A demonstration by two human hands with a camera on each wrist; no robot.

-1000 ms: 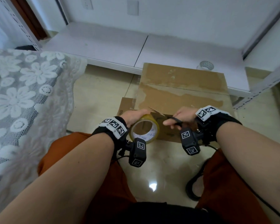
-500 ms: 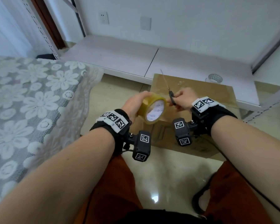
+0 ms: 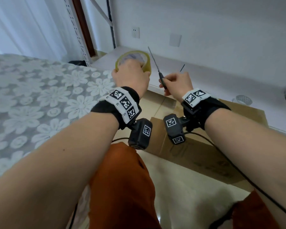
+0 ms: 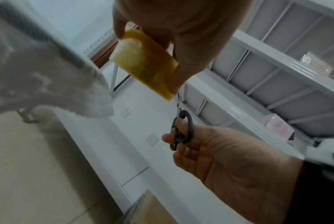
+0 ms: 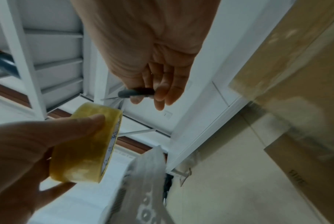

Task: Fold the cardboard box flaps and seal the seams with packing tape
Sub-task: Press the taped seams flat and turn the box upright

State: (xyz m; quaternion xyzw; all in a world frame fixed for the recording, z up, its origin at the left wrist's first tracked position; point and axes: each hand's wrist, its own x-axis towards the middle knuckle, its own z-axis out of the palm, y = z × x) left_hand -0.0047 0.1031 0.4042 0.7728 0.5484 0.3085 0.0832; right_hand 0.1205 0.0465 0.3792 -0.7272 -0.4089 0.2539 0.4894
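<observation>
Tape roll (image 3: 133, 61): translucent yellow. Scissors (image 3: 162, 78): black handles, grey blades. Cardboard box (image 3: 203, 156): brown. Lace cloth (image 3: 45, 103): grey, white flower pattern. Wrist bands (image 3: 122, 103): black-and-white square markers.

Both forearms are bare, and behind the left hand (image 3: 130, 76) sits a black fabric wristband (image 3: 106, 107) wrapped by a white strap (image 3: 122, 104) printed with three square black-and-white coded markers. Behind the right hand (image 3: 177, 84) a matching black band (image 3: 211, 106) carries a white plate (image 3: 196, 96) with two such markers. Under each wrist hangs a small black camera block (image 3: 140, 133) bearing its own marker squares, its twin (image 3: 174, 128) below the right wrist trailing a thin black cable (image 3: 238, 169); rust-orange shorts (image 3: 122, 187) cover the thighs.
</observation>
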